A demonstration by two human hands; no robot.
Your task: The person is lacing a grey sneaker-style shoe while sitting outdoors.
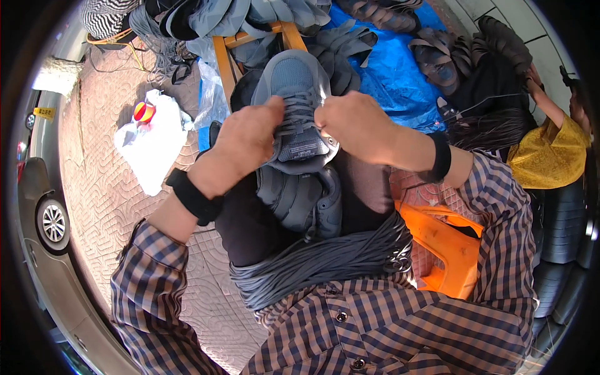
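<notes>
A grey shoe upper (295, 72) stands in front of me, toe pointing away, with its tongue and opening toward my lap. Grey shoelace (299, 112) runs crosswise through the eyelets. My left hand (247, 134) is wrapped round the upper's left side, its thumb beside the laces. On the right eyelet edge, my right hand (359, 128) is closed in a pinch on the shoelace; its fingertips are partly hidden. More grey uppers (294, 197) lie between my thighs. A thick bundle of grey shoelaces (325, 259) lies across my lap.
A wooden frame (224, 62) stands behind the upper, near piles of grey uppers (225, 15) and a blue plastic sheet (400, 75). A white bag (153, 140) lies left, an orange stool (447, 250) right. Another person's arm (547, 103) is far right; a parked car (53, 250) is left.
</notes>
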